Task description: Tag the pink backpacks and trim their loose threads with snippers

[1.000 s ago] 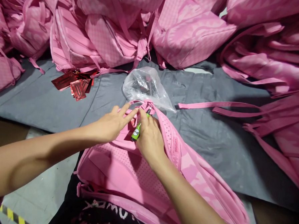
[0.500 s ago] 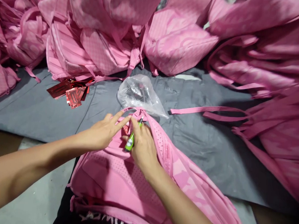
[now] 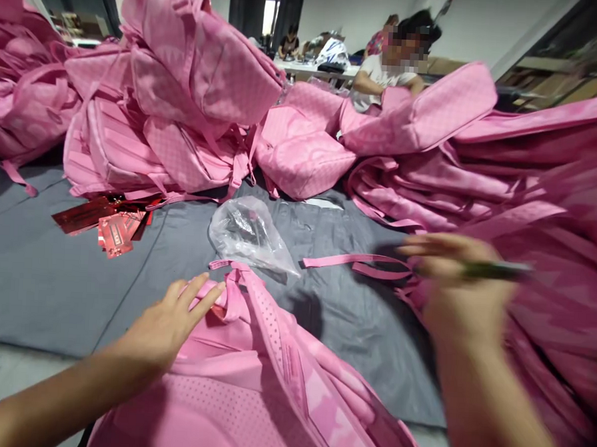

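A pink backpack lies back-up in front of me on the grey cloth. My left hand rests on its top, fingers stretched out flat beside the top loop. My right hand is lifted off to the right, blurred by motion, its fingers closed round a green lighter that points right. A crumpled clear plastic bag lies just beyond the backpack's top.
Pink backpacks are heaped at the back and along the right. Red foil tags lie at the left. A loose pink strap crosses the cloth. Other people sit at a table in the background.
My right hand has left the backpack's top loop and swung out to the right with the lighter. My head has tilted up, showing the room. The left hand stays on the backpack.
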`<control>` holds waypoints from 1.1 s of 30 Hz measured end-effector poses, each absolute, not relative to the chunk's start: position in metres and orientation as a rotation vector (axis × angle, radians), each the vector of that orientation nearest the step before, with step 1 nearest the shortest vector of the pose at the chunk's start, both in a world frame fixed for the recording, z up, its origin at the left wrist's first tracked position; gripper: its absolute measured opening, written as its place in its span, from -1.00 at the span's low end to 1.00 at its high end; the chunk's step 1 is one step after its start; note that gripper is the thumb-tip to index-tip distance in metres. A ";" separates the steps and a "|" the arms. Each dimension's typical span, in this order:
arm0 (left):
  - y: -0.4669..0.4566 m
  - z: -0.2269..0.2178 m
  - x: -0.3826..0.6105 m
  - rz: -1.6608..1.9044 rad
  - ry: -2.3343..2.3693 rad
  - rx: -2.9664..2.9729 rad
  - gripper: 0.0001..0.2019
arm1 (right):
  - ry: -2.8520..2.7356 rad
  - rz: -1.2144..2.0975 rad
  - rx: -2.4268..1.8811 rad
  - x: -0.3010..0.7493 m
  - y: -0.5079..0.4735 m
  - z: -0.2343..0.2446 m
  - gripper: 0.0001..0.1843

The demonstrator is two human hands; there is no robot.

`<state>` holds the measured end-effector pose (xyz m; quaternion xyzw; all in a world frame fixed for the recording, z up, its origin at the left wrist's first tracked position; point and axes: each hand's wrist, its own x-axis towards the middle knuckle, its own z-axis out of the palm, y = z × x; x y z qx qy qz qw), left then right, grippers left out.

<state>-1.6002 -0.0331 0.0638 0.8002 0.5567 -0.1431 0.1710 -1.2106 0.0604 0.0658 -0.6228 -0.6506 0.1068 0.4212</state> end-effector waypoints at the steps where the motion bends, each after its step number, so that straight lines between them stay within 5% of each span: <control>1: -0.036 0.064 -1.602 -0.434 1.615 2.263 -0.07 | -1.705 0.335 -1.558 -1.221 0.064 0.047 -0.63; 6: -0.032 0.066 -1.603 -0.505 1.611 2.265 -0.08 | -2.438 0.745 -1.354 -1.308 0.071 -0.032 -0.53; 10: -0.023 0.060 -1.600 -0.509 1.608 2.412 -0.05 | -2.891 0.507 -1.361 -1.341 0.093 -0.038 -0.39; 16: -0.059 0.075 -1.592 -0.404 1.720 2.669 -0.22 | -2.962 0.317 -1.421 -1.369 0.105 -0.035 -0.41; 22: -0.086 0.107 -1.590 -0.226 1.599 2.536 -0.18 | -3.010 0.417 -1.423 -1.379 0.097 -0.043 -0.54; 28: -0.102 0.104 -1.597 -0.061 1.619 2.526 -0.20 | -2.957 0.358 -1.485 -1.372 0.105 -0.051 -0.39; 33: -0.112 0.095 -1.605 -0.045 1.592 2.557 -0.14 | -2.995 0.357 -1.530 -1.378 0.091 -0.057 -0.54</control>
